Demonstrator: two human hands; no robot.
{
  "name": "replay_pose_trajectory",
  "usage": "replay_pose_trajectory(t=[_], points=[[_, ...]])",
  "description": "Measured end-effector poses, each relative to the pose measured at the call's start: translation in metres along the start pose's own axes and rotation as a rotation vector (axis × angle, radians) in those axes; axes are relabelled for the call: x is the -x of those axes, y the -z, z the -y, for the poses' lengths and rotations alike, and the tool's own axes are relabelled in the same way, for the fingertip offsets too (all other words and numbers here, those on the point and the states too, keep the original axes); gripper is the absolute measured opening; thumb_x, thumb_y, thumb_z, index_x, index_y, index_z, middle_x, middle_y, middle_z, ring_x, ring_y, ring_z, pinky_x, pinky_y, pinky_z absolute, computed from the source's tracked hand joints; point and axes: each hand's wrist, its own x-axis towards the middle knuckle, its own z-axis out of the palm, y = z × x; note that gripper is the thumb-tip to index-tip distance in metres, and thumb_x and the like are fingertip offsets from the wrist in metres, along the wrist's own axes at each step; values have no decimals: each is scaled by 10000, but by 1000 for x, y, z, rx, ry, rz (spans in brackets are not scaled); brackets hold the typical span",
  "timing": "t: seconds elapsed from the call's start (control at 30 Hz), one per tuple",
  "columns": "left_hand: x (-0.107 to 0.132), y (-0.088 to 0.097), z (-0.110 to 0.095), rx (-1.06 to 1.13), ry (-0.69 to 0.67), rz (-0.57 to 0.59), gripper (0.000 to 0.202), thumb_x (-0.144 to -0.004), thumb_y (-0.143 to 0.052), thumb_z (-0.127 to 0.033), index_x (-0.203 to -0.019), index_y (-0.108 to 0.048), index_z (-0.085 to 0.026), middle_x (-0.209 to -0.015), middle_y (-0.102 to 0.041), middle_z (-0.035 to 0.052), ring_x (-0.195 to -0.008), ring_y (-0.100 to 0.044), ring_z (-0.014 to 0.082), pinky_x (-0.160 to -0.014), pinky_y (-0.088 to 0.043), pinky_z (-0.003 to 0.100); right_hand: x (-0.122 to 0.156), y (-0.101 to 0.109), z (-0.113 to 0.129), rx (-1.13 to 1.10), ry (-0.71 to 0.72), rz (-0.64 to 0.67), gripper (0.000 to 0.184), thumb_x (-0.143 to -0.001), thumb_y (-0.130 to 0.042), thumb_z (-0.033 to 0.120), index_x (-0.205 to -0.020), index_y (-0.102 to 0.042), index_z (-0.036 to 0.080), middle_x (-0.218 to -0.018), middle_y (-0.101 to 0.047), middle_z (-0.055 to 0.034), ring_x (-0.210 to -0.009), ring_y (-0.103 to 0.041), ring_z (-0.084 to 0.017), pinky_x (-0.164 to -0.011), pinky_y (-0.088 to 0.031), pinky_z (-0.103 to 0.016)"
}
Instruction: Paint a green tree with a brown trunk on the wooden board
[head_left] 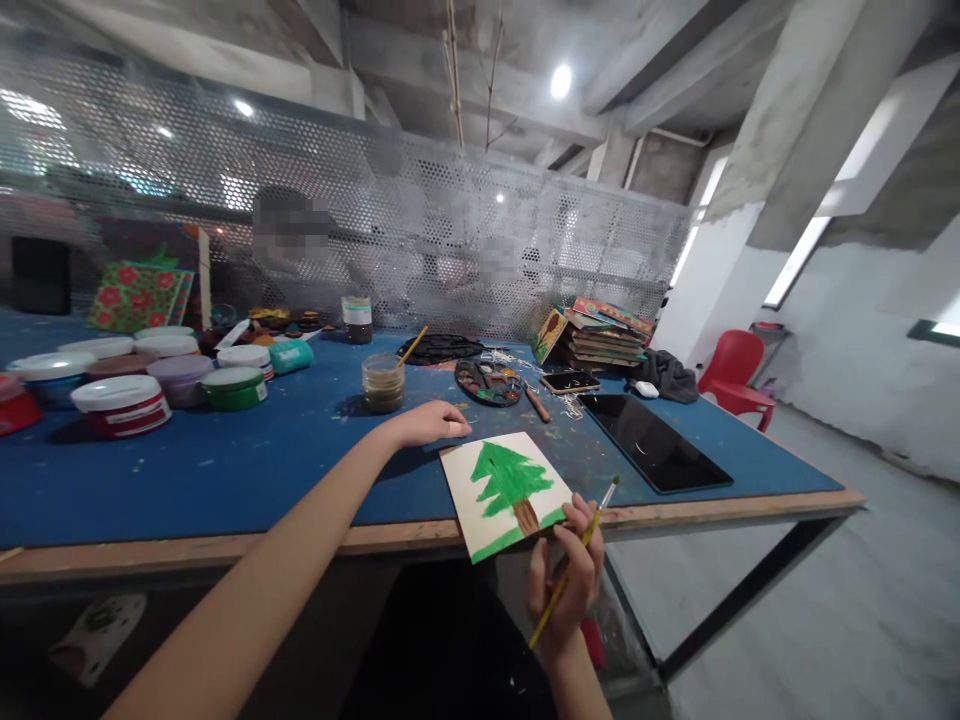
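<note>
A square cream board (459,478) with a painted green tree, a brown trunk and a green strip along its bottom lies at the table's front edge, its near corner jutting over. In my right hand (574,575) is a thin yellow paintbrush (556,598), its green-tinted bristles pointing up and away from the board. The fingertips of that hand are at the board's lower right edge. My left hand (424,424) rests on the table by the board's far left corner, holding nothing visible, fingers loosely stretched out.
Behind the board stand a jar of murky water (383,385) with a brush in it and a round paint palette (487,384). Paint tubs (121,408) crowd the left. A dark tablet (651,442), a phone (570,382) and stacked painted boards (607,340) are right.
</note>
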Motion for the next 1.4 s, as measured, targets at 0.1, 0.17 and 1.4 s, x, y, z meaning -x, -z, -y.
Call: replay_pose_trajectory(t=[0.1,0.17,1.4], points=[[-1,0,8,9,40,29,283,-905,-574,-376,-1024,-611,-122,-1004,-630,44,-880,-624,198,-771,-535,370,10,-1,-3,0,98,34,346,-751,-657,117,-1069,-533,177,-1161,-598,-122,-1188,-528,-333,-970,-393,-679],[-2,-1,11,18,44,35,296,-902,-573,-393,-1012,-613,-120,-987,-627,37,-860,-623,198,-748,-536,357,15,-4,-3,3,136,16,334,-739,-705,137,-1026,-540,178,-1154,-615,-110,-1174,-535,-316,-988,-382,-677],[8,-9,-15,812,16,69,287,-903,-591,-308,-1136,-570,-142,-1090,-615,75,-909,-625,184,-775,-547,374,-3,-6,14,105,209,84,173,-844,-654,146,-689,-631,221,-975,-749,-9,-1156,-540,-277,-1058,-273,-568]])
